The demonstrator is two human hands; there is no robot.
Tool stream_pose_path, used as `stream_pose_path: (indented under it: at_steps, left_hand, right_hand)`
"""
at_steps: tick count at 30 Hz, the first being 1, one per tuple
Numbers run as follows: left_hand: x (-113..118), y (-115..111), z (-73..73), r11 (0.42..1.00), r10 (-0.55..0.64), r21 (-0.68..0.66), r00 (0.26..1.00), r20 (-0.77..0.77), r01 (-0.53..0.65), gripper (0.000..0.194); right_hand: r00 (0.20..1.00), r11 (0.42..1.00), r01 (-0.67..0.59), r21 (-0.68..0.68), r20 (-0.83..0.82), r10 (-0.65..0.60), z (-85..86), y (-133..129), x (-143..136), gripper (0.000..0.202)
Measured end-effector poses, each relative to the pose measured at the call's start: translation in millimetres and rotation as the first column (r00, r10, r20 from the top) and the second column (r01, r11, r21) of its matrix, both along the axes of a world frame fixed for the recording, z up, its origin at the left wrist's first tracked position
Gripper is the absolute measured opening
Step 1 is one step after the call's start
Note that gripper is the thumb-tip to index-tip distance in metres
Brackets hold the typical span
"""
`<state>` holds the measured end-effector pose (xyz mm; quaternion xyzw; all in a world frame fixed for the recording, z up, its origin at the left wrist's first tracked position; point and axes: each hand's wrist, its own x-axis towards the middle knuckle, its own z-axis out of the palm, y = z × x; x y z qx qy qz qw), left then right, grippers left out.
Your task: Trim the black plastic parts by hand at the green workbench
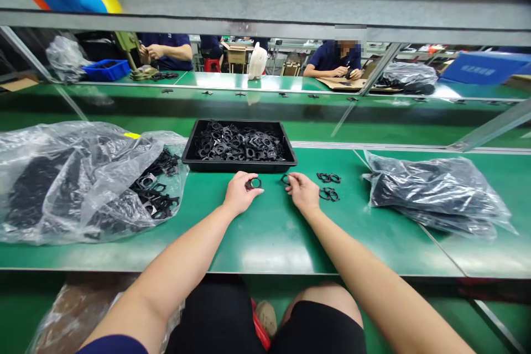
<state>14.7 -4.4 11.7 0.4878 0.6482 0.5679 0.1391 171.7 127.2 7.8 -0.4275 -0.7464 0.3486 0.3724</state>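
Observation:
My left hand (239, 194) pinches a black plastic ring part (250, 183) over the green table. A second black ring part (285, 179) is between the fingers of my right hand (303, 192), a short way to the right. Just beyond both hands stands a black tray (240, 166), heaped with loose black ring parts (240, 142). Several more ring parts (329, 178) lie in two small groups right of my right hand. On the left, an open clear plastic bag (83, 188) spills similar black parts (155, 191) toward the tray.
Sealed clear bags (435, 191) of black parts lie on the right. A metal frame with a shelf (265, 8) crosses above the table. Beyond it, small black parts (239, 93) sit spaced along a green strip, and co-workers (170, 50) sit at the opposite bench.

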Motion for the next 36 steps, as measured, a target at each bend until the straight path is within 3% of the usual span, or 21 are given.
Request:
stream_pose_path:
  at_steps: [2,6,11,19,22,36]
  left_hand:
    - [-4,1,0.0,0.999,0.049,0.016,0.999,-0.015,-0.048,0.038]
    - [-14,1,2.2,0.990,0.144,0.019,0.985,-0.093,-0.143,0.040]
    - [-17,-2,6.5,0.983,0.172,-0.029,0.963,-0.209,-0.182,0.039]
    - [-15,-2,1.6,0.986,0.128,-0.069,0.949,-0.288,-0.154,0.037]
    - [-15,-2,2.2,0.985,0.120,-0.084,0.944,-0.307,-0.152,0.037]
    - [-15,-3,1.7,0.991,0.082,-0.078,0.953,-0.292,-0.110,0.038]
  right_hand:
    - [0.987,0.989,-0.098,-0.113,-0.140,0.082,-1.6,-13,-33,0.032]
    - [0.922,0.942,-0.306,-0.137,-0.288,0.258,-1.3,-33,-75,0.027]
    - [0.840,0.757,-0.462,-0.461,-0.502,0.207,8.0,-28,-66,0.037]
    - [0.773,0.588,-0.601,-0.542,-0.583,0.252,14.3,-20,-49,0.038]
    - [0.762,0.570,-0.617,-0.543,-0.593,0.260,14.2,-19,-46,0.037]
    - [0.778,0.587,-0.606,-0.537,-0.555,0.295,15.9,-19,-44,0.039]
